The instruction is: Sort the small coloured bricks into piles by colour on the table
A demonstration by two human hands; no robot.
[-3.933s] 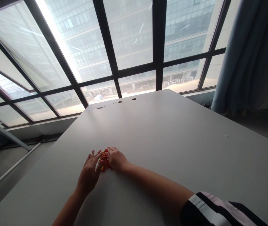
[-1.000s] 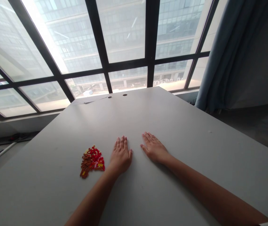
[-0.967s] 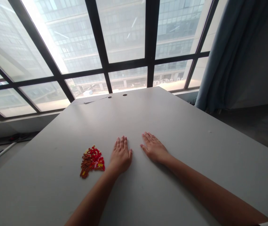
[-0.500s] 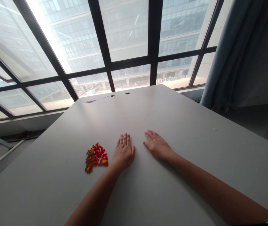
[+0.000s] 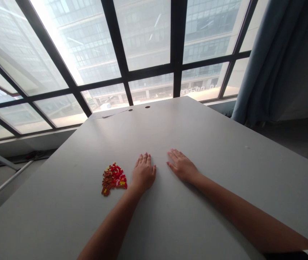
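My left hand (image 5: 144, 172) lies palm down on the white table (image 5: 197, 216), fingers stretched forward and thumb apart. Just left of it is a heap of small building bricks (image 5: 114, 179), brown on the near left side, red on the right, with a few yellow, pink and cream ones. The hand does not touch the heap. My right hand (image 5: 182, 166) also rests flat on the tabletop, angled inward, its fingers extended. A gap of bare tabletop separates the two hands, and neither holds anything.
Two dark round cable holes (image 5: 147, 107) are near the table's far edge, with a thin flat sheet (image 5: 108, 116) at the far left corner. Large black-framed windows (image 5: 148, 68) stand behind the table. A blue curtain (image 5: 262, 68) hangs at the right, and a white metal bar (image 5: 6, 184) is at the left.
The view has shifted slightly, so the bricks and table appear a little further right. Both hands stay flat in place on the table.
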